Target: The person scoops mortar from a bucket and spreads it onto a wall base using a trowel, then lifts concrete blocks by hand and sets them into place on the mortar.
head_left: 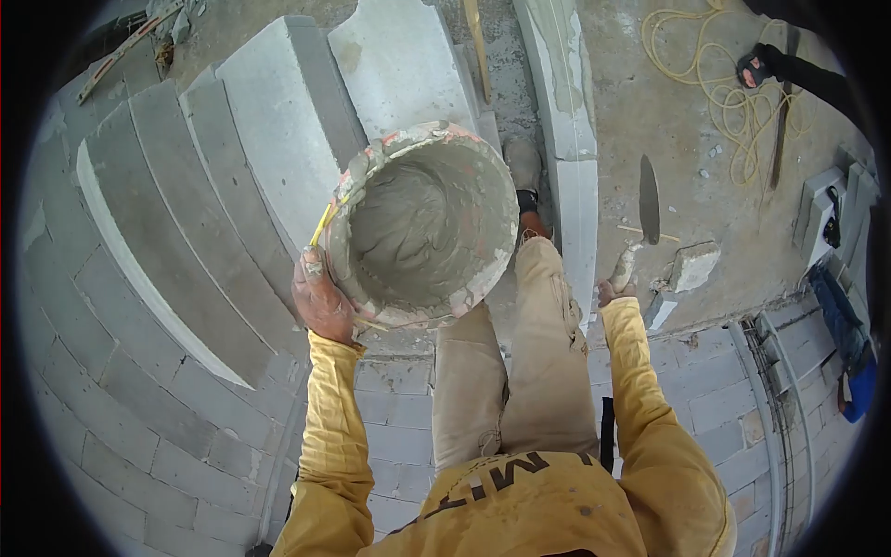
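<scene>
My left hand is closed on the rim and yellow handle of a mortar-caked bucket, with its fingers at the bucket's left side. Wet grey mortar lies inside the bucket, which is in front of my legs. On the right, my right hand is wrapped round the mortar-covered handle of a trowel. The trowel's narrow blade points forward over the concrete floor, right of a low block wall.
Large grey blocks stand at the left. A yellow hose or cord lies coiled at the upper right, near another person's gloved hand by a long tool. A broken block piece lies near the trowel.
</scene>
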`<state>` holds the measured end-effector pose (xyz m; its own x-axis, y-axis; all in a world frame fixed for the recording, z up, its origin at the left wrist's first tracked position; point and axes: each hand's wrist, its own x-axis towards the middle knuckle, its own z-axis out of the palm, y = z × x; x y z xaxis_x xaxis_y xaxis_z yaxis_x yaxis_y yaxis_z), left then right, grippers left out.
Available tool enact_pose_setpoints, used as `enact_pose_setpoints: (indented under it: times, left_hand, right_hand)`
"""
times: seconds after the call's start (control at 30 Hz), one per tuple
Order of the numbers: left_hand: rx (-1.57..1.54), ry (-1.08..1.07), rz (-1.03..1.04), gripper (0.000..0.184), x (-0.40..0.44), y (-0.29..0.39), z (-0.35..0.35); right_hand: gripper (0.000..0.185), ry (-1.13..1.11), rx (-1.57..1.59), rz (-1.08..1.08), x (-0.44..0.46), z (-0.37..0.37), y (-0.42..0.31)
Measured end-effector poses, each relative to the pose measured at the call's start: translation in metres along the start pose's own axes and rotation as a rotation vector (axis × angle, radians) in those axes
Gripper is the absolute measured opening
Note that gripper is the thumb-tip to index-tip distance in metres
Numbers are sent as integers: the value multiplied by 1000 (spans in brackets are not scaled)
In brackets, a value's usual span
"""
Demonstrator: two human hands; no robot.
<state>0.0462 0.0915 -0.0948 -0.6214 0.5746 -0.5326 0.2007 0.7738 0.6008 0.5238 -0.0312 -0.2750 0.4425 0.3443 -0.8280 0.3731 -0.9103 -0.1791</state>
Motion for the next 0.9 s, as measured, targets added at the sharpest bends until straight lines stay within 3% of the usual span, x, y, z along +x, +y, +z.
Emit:
enact_pose_setpoints:
  times: [0.03,0.17,0.23,0.33,0.37,0.4,0.43,0.5,0.53,0.6,0.63,0.7,0.77,0.9]
  left_hand:
    - [-77,13,-65,59,1,3,0]
    - [-91,13,72,61,3,-16,-2]
    - [-85,-11,77,62,-2,-12,-2]
    - [-180,-99,-3,61,-15,-12,-5]
    - [-193,-111,28,60,-18,-24,-2]
    - [-206,-123,59,60,-21,-31,0]
    - [-201,-142,72,59,-27,-30,1]
    - [-168,-93,152,59,-31,-40,5]
    - [-146,-67,186,59,-28,-44,5]
    - [-150,-26,230,59,-30,-49,2]
    - [-175,-28,213,59,-29,-53,3]
    - [-199,-43,175,58,-28,-53,3]
    - [-177,-56,140,58,-25,-49,-1]
    - [-168,-50,74,55,-20,-41,-9]
  right_hand:
    - [51,-34,-180,-31,-19,-16,-19]
    - [48,-317,-491,-333,-94,-27,-114]
    - [51,-394,-591,-442,-124,5,-179]
    - [53,-417,-736,-569,-132,65,-212]
    - [55,-503,-834,-396,-116,92,-217]
    - [50,-450,-1069,-495,-126,106,-227]
    - [48,-286,-910,-296,-97,141,-181]
    - [46,-190,-663,-28,-94,164,-158]
    - [45,-253,-586,54,-99,158,-155]
    - [43,-455,-880,-66,-115,137,-169]
    - [42,-585,-1243,-265,-128,123,-190]
    - [42,-731,-1535,-523,-142,99,-222]
    - [44,-789,-1392,-621,-145,86,-239]
    - [42,-1046,-880,-364,-111,52,-218]
